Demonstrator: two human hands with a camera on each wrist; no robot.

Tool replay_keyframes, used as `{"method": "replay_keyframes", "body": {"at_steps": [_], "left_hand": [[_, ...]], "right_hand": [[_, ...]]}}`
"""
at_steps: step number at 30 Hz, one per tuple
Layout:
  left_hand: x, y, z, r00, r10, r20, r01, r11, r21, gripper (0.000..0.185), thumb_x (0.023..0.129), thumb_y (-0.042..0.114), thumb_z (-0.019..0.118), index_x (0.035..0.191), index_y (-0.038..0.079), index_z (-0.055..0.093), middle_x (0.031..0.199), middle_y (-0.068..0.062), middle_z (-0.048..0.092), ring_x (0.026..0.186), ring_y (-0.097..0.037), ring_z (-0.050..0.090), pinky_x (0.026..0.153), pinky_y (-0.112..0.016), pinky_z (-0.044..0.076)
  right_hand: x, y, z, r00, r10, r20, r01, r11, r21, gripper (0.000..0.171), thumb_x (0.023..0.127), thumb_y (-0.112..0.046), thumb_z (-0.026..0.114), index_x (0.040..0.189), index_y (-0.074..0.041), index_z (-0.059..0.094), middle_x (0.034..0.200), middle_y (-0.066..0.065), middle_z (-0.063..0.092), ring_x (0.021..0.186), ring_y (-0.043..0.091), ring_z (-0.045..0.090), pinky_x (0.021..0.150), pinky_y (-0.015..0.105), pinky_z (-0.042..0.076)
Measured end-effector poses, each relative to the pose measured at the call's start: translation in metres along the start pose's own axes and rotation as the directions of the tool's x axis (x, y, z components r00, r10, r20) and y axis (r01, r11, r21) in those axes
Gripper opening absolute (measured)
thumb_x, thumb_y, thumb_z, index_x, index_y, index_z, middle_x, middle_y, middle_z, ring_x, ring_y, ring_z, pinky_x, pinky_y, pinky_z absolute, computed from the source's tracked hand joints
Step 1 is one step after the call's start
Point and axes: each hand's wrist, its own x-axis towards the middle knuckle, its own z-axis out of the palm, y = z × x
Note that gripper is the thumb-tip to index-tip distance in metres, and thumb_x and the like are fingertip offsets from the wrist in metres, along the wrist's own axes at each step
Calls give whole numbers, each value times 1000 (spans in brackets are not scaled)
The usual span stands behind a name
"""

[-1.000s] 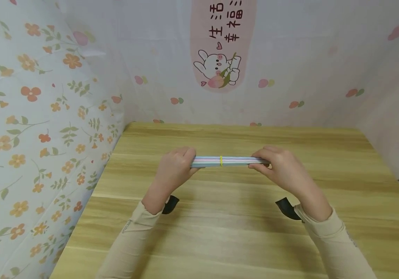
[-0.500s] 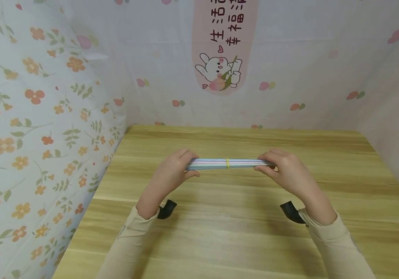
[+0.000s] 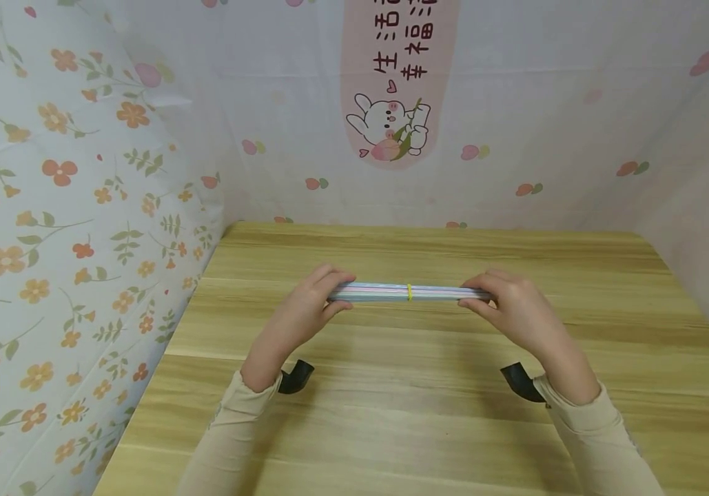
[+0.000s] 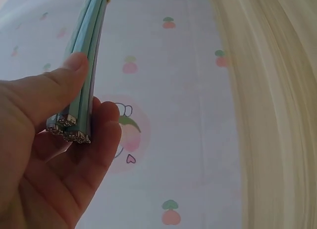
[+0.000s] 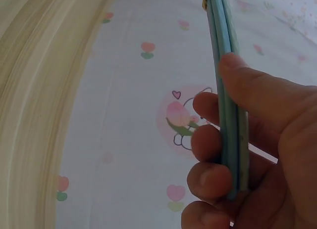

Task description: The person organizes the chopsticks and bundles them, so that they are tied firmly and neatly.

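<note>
A bundle of pastel chopsticks [image 3: 379,292] in blue, pink, white and green lies level across the head view, above the table. Round its middle runs a yellow rubber band [image 3: 410,292]. My left hand [image 3: 301,306] pinches the left end between thumb and fingers; in the left wrist view the silvery patterned ends [image 4: 69,127] of the chopsticks show beside the fingers. At the other end, my right hand [image 3: 518,310] holds the bundle, thumb on one side and curled fingers on the other. The right wrist view shows the chopsticks [image 5: 229,110] narrowing toward that palm.
The wood-grain table [image 3: 404,406] stretches under both hands. A printed cloth [image 3: 280,89] hangs behind it, and a flowered cloth [image 3: 81,220] borders the left side. Black curved pieces [image 3: 296,377] stick out at the inner side of each wrist.
The bundle and its yellow band have shifted slightly to the right. My right hand has moved a little right and my left hand slightly left, both still holding the ends.
</note>
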Motion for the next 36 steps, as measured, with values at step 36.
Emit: {"method": "replay_keyframes", "body": {"at_steps": [36], "left_hand": [[-17,-30,33,995,-89,41,86,993,79,30,74,10,80,102,7,69,97,-4,69,90,-20,63,81,-33,51]], "right_hand": [[-18,18,42,987,40,158,-38,999,-18,18,76,-8,77,94,-5,73,80,-2,57,70,10,49,59,24,45]]}}
